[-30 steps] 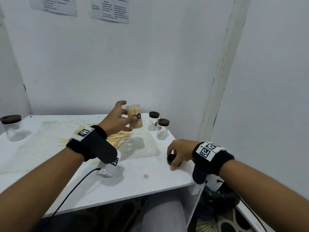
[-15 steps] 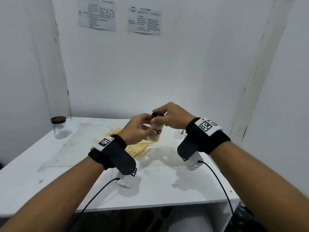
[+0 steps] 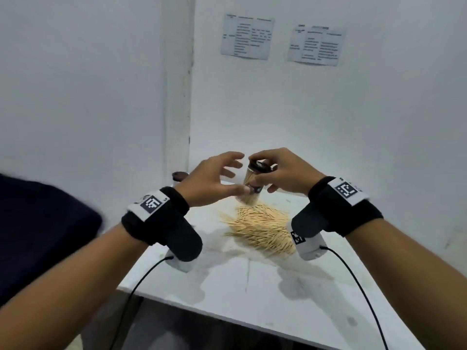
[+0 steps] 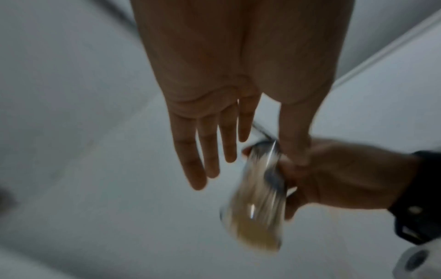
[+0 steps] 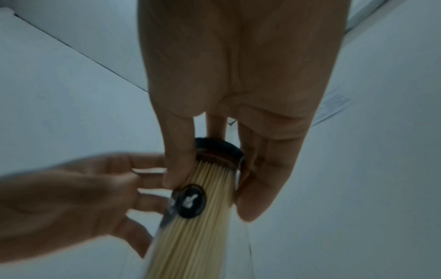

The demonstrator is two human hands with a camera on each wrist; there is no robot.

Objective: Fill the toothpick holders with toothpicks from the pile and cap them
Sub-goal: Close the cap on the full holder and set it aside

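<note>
A clear toothpick holder (image 3: pixel 252 190), packed full of toothpicks, hangs tilted above the pile of toothpicks (image 3: pixel 262 228). A dark cap (image 3: pixel 260 165) sits on its top. My right hand (image 3: pixel 275 170) grips the holder at the capped end, with thumb and fingers curled round the cap (image 5: pixel 217 149) and the glass (image 5: pixel 198 226). To the holder's left, my left hand (image 3: pixel 227 173) has its fingers spread and straight (image 4: pixel 210 151), and only the thumb reaches toward the glass. The holder (image 4: pixel 257 198) is blurred in the left wrist view.
The white table (image 3: pixel 252 286) stands in a corner of white walls. A second capped glass holder (image 3: pixel 179 176) stands at the back left, partly hidden by my left hand. Two cables run off the near edge. A dark shape fills the left side.
The right hand carried the cap from the table's right edge onto the holder and now grips the capped holder. The left hand has loosened its grip and spread its fingers. The head view swung left.
</note>
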